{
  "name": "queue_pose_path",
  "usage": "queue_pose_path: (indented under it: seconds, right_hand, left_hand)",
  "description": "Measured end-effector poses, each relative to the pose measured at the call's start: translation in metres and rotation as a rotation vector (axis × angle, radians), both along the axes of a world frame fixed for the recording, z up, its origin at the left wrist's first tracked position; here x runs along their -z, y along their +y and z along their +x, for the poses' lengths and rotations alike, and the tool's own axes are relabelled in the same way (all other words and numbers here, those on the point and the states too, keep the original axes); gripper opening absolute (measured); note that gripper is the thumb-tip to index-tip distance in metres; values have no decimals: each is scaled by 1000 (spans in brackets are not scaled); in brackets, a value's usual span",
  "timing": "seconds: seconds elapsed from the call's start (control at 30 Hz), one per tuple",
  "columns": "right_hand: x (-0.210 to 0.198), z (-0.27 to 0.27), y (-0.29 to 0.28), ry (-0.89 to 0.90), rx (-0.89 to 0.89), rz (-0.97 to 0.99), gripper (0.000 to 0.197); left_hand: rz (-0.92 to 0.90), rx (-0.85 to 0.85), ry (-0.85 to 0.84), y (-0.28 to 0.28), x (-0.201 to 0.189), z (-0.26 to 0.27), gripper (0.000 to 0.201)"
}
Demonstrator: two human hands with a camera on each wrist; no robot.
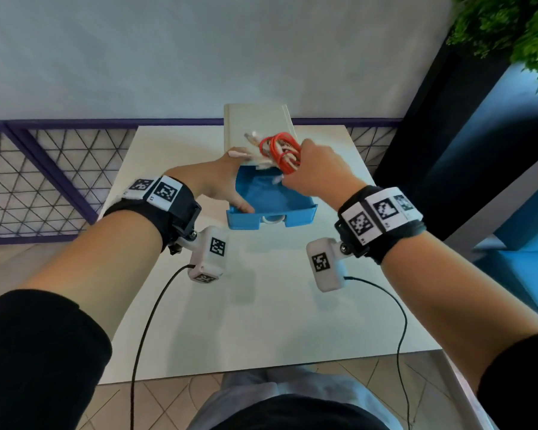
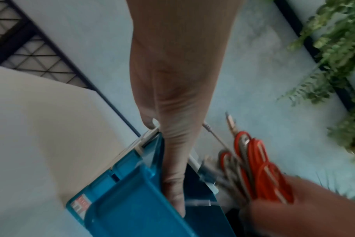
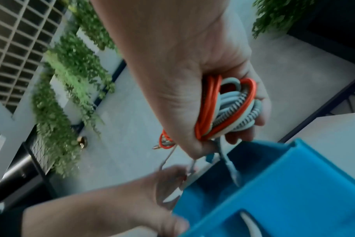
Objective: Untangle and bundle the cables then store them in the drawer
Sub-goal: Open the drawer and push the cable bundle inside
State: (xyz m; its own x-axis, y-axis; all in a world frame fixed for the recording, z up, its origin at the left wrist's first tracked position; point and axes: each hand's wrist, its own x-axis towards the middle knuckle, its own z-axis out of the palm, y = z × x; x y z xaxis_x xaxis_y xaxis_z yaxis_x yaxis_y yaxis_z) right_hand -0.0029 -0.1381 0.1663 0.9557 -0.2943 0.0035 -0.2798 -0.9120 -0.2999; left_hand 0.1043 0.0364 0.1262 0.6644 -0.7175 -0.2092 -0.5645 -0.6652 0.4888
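Nearest you: bare white counter (image 1: 261, 305), nothing on it short of the drawer.

Blue drawer (image 1: 271, 197) is pulled out of the white drawer unit (image 1: 258, 125), open toward you. Inside looks empty, though the back part is hidden behind your hands.

Left hand (image 1: 221, 178): fingers fairly straight, lying along the drawer's left wall, thumb down at the front corner. It steadies the drawer. From the left wrist view the fingers (image 2: 176, 152) run along the rim; no curl round it that I can see.

Right hand (image 1: 317, 172): closed round the cable bundle (image 1: 281, 152), orange and grey-white loops bunched in the fist, held just above the back of the drawer. The right wrist view shows the cable bundle (image 3: 227, 109) squeezed between palm and fingertips, with plug ends (image 3: 233, 173) hanging loose below, one dipping into the drawer.

Handling, my read:
- Light, soft and springy. I see no tie, so the coils will likely open once you let go.
- Keep hold across the middle of the loops, as now, not by the ends.
- The loose ends could snag on the drawer rim or hang over the edge. Tuck them in before closing.

Bundle is not in the drawer yet.
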Motion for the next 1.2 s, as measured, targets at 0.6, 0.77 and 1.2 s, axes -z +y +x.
queue_pose_path:
  seconds: [0.6, 0.77, 1.2]
  right_hand:
    - [34, 43, 48, 422, -88, -473, 29]
    - [54, 51, 53, 336, 135, -175, 80]
    - [68, 17, 34, -48, -12, 369, 75]
  left_hand:
    - [-412, -91, -30, 9, 17, -2, 31]
    - [-228, -57, -164, 9, 20, -7, 44]
    - [-63, 18, -269, -14, 22, -37, 60]
